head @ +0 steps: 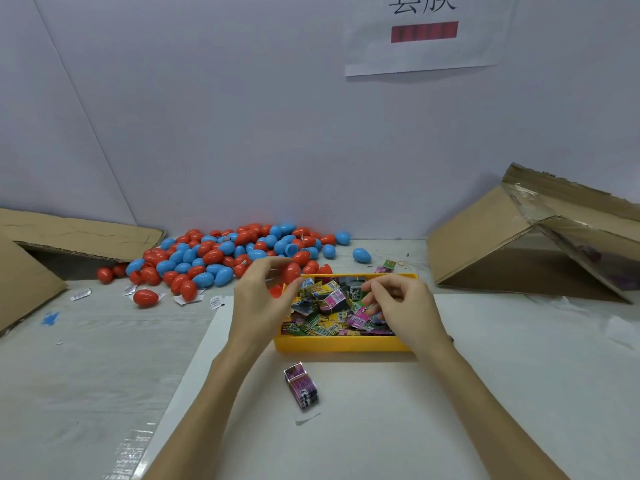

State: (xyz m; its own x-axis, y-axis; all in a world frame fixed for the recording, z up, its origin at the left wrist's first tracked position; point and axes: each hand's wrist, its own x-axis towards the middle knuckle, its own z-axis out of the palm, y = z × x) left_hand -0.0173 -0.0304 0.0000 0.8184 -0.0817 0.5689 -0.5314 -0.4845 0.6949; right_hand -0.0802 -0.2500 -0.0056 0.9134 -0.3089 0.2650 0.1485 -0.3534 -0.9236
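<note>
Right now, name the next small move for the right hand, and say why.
Probably lift one of the packets from the yellow tray toward the left hand: the right hand curls its fingers down among them, while the left hand holds a red egg piece at the tray's far-left corner.

**Two bare arms, each ending in a bare grip**
The left grip [259, 299] and the right grip [401, 306] are uncovered, with slim fingers and knuckles that show as soft ridges. Both wrists are bare. The left forearm [207, 393] and the right forearm [485, 393] run bare to the lower edge of the view, widening as they go. Whether a sleeve is worn higher up cannot be seen, and the fingernails are too blurred to describe.
</note>
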